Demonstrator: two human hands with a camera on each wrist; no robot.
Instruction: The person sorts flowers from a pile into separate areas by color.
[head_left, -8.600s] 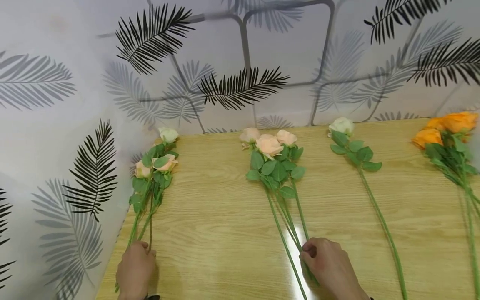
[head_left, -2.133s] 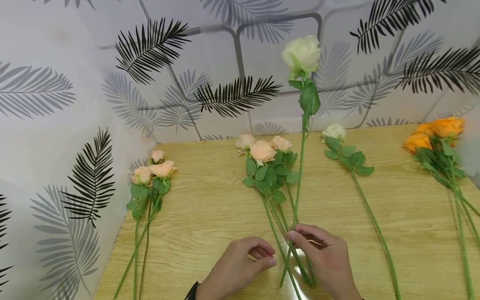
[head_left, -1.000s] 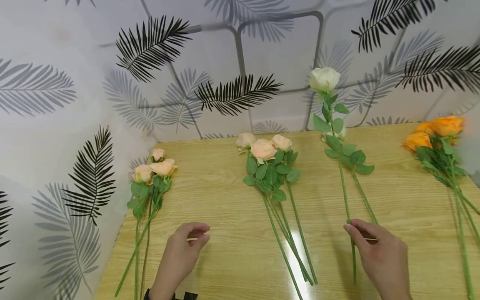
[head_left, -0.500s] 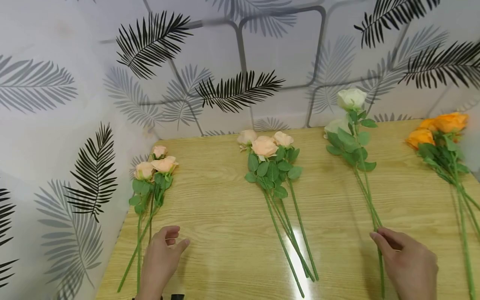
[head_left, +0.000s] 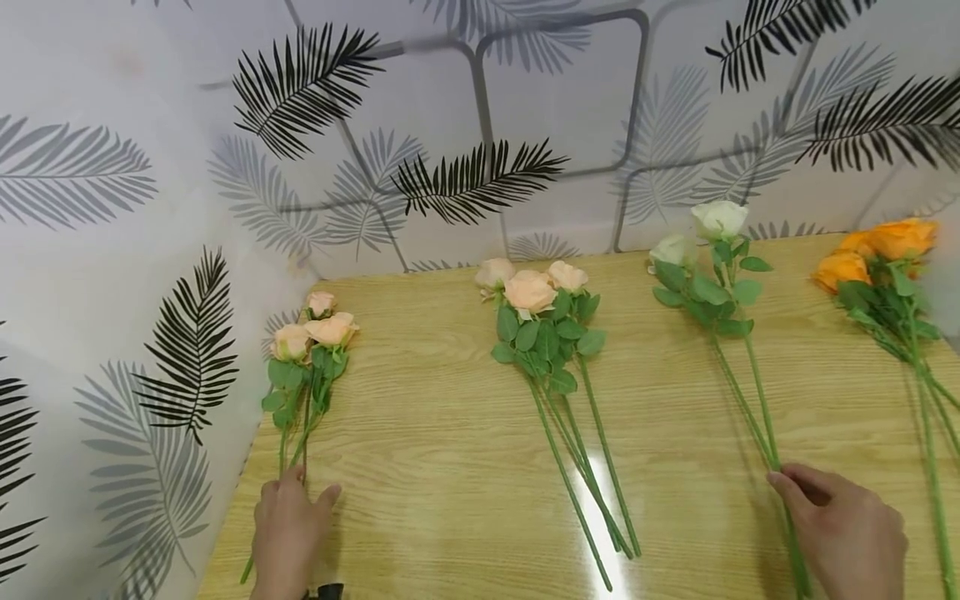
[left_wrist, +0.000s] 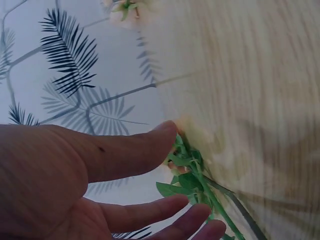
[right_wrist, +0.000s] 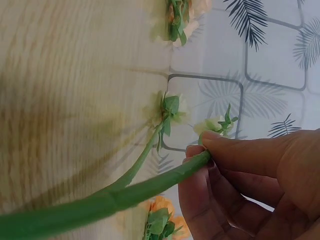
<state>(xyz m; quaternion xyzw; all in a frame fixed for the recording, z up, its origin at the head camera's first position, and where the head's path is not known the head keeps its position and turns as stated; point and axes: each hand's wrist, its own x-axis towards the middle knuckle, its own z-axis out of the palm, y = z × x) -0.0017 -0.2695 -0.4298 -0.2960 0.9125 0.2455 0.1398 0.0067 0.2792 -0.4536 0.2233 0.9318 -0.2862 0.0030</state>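
Observation:
In the head view, my right hand (head_left: 847, 529) pinches a white rose (head_left: 720, 221) by its green stem between thumb and fingers. The right wrist view shows the stem (right_wrist: 120, 197) crossing from the thumb and fingertips (right_wrist: 212, 137) toward the lower left. Its bloom is beside another white rose (head_left: 673, 250) that lies on the table, their stems crossing near my hand. My left hand (head_left: 288, 533) is over the stems of several peach roses (head_left: 332, 329) at the left edge. In the left wrist view its fingers are extended, thumb apart, with nothing gripped.
A group of peach roses (head_left: 529, 292) lies mid-table, stems toward me. Orange roses (head_left: 903, 239) lie at the far right. The wood-grain table (head_left: 420, 417) meets a leaf-patterned wall (head_left: 555, 108) at the back and left.
The white rose left the left-hand group, was held up over the middle by my right hand, then moved right and lowered beside the other white rose. My left hand went back to the left-hand stems.

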